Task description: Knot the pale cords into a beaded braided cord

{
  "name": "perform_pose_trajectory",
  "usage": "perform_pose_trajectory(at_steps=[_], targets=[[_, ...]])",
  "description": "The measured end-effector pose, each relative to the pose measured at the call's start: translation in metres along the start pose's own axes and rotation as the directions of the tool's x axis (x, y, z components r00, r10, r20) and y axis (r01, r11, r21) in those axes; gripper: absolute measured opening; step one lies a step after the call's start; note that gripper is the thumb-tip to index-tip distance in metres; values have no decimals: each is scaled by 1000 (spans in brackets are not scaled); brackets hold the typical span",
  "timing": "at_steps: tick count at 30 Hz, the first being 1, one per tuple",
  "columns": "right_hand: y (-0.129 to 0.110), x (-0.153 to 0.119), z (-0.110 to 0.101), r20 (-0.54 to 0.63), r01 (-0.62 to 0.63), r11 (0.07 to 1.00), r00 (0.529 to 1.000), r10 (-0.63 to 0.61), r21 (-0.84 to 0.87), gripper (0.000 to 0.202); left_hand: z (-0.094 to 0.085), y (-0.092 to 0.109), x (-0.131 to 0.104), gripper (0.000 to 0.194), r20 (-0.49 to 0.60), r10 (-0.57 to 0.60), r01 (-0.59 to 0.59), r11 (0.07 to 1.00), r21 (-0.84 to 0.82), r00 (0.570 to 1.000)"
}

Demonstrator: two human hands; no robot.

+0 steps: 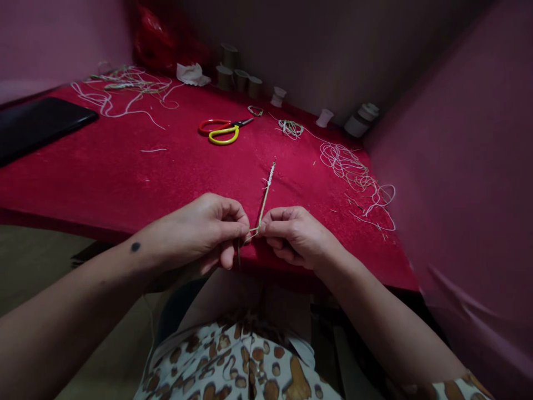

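A thin braided cord [266, 191], pale green with a knotted whitish upper part, stretches from a small pin-like point on the red cloth down to my hands. My left hand [216, 230] pinches strands of cord between thumb and forefinger, and a loose end hangs below it. Close by on the right, my right hand [293, 233] grips the lower end of the braid with its fingertips. A short span of strand runs between the two hands. The exact knot at the fingertips is too small to make out.
Red-and-yellow scissors [224, 131] lie beyond the hands. Tangled white thread [345, 164] is at the right, more thread [125, 89] at the back left. A dark phone [45, 128] lies left. Several thread spools [240, 80] and a white bottle [361, 120] line the back.
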State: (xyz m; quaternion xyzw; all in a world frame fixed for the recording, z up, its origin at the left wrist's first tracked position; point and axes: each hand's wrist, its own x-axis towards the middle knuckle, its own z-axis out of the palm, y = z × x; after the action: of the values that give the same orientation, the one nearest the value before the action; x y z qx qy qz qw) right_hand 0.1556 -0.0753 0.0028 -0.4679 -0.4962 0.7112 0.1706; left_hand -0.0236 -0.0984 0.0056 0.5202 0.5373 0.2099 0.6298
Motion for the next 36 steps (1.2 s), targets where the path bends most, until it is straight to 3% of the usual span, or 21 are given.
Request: perform_pose_trajectory(at_steps=[6,12,19,24,27,30,33,36], targets=[[-1,-1,1,1,-3,1000,1000,3,-8,19,0,2,-1,10,-55,-3,6,999,49,999],[-1,-1,-1,23,27,999,999,-27,-22,17,1,4,1,7,1,-10,10,997,76,1000],[-1,0,-2,17,24,1000,1000,-24,-10,18,-1,0,8,2,-177,185,-139,960,243,967],[2,0,4,-36,42,999,998,-42,7,15,16,0,-2,10,-186,185,-135,959,251,965],[2,0,6,-58,36,999,998,-34,28,13,33,-8,-8,12,-246,343,-205,868,453,906],[2,0,4,-27,29,997,999,-28,64,10,45,-21,-10,19,-282,461,-166,717,677,841],[3,1,-1,13,34,996,999,-35,84,9,54,-32,-11,26,-259,501,-117,601,791,826],[5,2,-4,36,51,997,998,-54,61,15,60,-36,-14,30,-168,510,-158,535,830,844]])
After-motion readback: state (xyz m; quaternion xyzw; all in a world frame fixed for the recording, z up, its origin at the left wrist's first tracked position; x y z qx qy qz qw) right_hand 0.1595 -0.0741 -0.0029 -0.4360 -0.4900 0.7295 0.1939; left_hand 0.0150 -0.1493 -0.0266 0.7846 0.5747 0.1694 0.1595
